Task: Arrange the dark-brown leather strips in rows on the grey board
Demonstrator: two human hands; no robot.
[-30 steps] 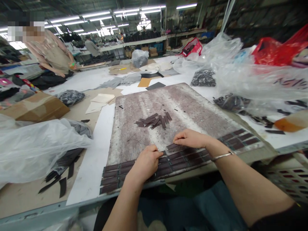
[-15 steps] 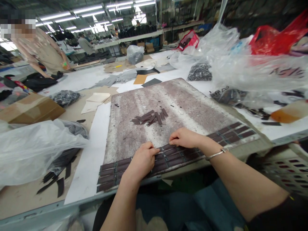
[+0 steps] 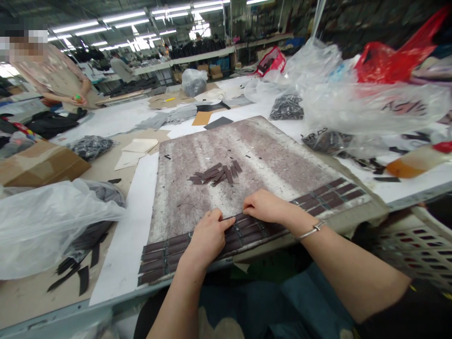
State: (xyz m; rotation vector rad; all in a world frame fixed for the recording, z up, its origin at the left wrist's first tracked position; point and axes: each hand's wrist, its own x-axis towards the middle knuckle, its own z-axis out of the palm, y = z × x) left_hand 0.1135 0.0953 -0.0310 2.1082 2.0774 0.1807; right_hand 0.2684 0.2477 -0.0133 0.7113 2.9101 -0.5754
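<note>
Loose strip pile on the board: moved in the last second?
No. The loose strip pile keeps its place against the board; both shift together as the view moves.

Strips [image 3: 249, 230] partly hidden, carton [image 3: 45, 163] cut off

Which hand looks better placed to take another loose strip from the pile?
Probably the right hand: it sits slightly farther forward, nearer the loose strips, while the left hand has its index finger extended onto the laid rows.
</note>
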